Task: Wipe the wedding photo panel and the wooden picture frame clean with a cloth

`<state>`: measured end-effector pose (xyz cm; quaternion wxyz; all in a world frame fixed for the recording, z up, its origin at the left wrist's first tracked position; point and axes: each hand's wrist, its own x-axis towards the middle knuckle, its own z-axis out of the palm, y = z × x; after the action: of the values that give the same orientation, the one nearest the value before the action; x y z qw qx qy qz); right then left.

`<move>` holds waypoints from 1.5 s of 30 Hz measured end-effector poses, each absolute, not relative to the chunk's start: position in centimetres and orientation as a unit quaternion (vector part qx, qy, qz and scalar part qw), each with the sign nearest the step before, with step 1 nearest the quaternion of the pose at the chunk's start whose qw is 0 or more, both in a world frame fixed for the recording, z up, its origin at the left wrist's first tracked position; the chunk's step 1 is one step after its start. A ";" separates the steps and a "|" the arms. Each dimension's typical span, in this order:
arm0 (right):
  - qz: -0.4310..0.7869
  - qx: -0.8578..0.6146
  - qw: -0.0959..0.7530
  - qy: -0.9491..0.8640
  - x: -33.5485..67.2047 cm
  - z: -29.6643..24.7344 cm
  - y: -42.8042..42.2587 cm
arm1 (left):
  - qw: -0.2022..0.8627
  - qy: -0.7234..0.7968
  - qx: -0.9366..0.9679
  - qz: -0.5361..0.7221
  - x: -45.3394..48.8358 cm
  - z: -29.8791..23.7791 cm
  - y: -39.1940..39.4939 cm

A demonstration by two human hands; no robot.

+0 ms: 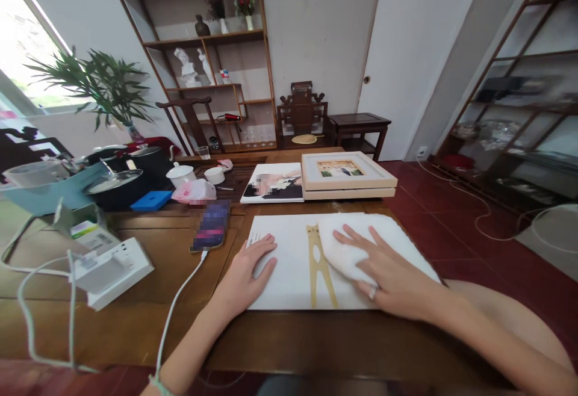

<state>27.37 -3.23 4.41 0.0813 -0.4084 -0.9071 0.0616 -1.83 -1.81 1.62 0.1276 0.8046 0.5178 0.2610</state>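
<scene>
Brown wood: one table (pixel 289 342), catalogued from its left. Item, a small carton (pixel 94 239); item, a white charger block (pixel 120 272). Item, a phone (pixel 208 227), plugged into a pale cable (pixel 178 297).

Item, my left hand (pixel 249 271), palm down at the left side of a white panel (pixel 284 275), fingers loosely parted, thumb out, holding nothing. Item, one tan two-legged piece (pixel 316 268), flat on the panel between my hands: right of my left fingers, left of my right. Its long axis runs away from me, legs nearest, my right hand closer to it.

Item, a white cloth (pixel 336 254), just beside the tan piece's upper end. Item, my right hand (pixel 392 278), ringed, spread over the cloth (whether I pinch a fold, I cannot tell).

Markings: carton label, illegible; phone screen, blurred; fine print by my left fingers, too small to read. No brand legible.
</scene>
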 end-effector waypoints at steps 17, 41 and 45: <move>0.130 -0.395 0.044 -0.909 27.4 6.5 -6.5 | 0.137 0.522 0.800 0.261 -1.8 1.7 -1.9; 0.136 -0.457 0.041 -0.878 26.3 6.6 -0.6 | 0.132 0.518 0.802 0.268 -1.9 1.7 -1.9; 0.151 -0.423 0.014 -0.893 27.4 7.4 -6.6 | 0.126 0.516 0.804 0.269 -1.8 1.7 -1.9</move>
<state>27.45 -6.64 7.35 0.0143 -0.4234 -0.8932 0.1507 -1.82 -1.93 1.74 0.1257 0.8039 0.5155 0.2687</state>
